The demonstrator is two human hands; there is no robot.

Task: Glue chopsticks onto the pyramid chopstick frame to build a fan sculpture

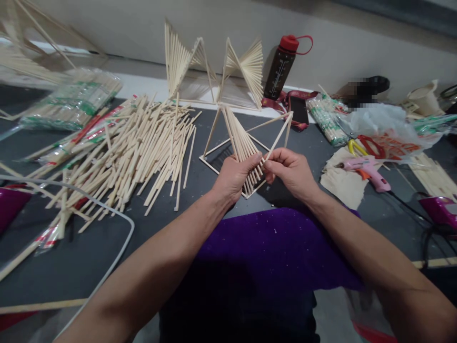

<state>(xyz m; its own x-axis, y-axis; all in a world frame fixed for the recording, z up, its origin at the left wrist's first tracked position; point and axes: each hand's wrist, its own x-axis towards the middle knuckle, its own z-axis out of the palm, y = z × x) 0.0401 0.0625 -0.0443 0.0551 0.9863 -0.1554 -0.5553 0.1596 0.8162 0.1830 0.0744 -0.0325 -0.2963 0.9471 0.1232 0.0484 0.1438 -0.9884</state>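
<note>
A small frame of thin wooden sticks [243,138] stands on the dark table in front of me, with a fan of sticks running down from its top left corner. My left hand [233,176] is closed around the lower part of this fan, the thumb lying across the sticks. Close beside it, my right hand [287,169] pinches at the low end of a slanting wooden stick [280,133] on the frame's right side. The fingertips partly hide the joint there. Part of the frame's base is covered by both hands.
A heap of loose sticks [143,152] and bagged sticks [71,97] lie left. Two twisted stick models [178,62] and a bottle [282,66] stand behind. At right are a pink glue gun [367,169], yellow-handled tool [357,147] and plastic bag [385,128]. A white cable [130,228] crosses the left.
</note>
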